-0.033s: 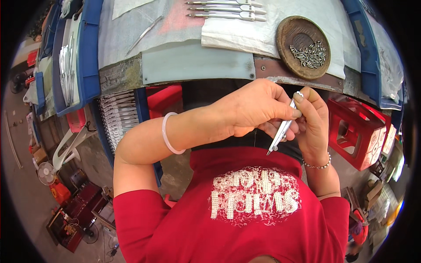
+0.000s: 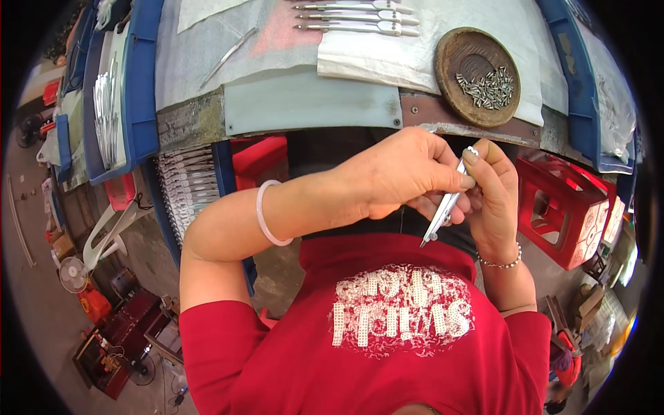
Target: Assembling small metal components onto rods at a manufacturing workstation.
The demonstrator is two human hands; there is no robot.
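A silver drawing compass (image 2: 446,207) slants between my two hands in front of my shirt, legs together and tips pointing down toward the shirt. My left hand (image 2: 404,169), pale bangle at its wrist, pinches it from the left between thumb and fingers. My right hand (image 2: 494,187) grips its upper end, thumb up against the head. Fingers of both hands hide part of its middle. Several similar compasses (image 2: 356,28) lie in a row on the bench. Near my hands, a round brown dish (image 2: 446,83) holds a heap of small metal screws or rivets (image 2: 490,90).
A pale plate (image 2: 311,104) lines the bench's front edge. On the cloth lies a thin metal piece (image 2: 228,57). Blue bins (image 2: 142,90) stand at the left, one with long metal parts; another blue bin (image 2: 577,76) is at the right. A red stool (image 2: 553,207) stands below the bench.
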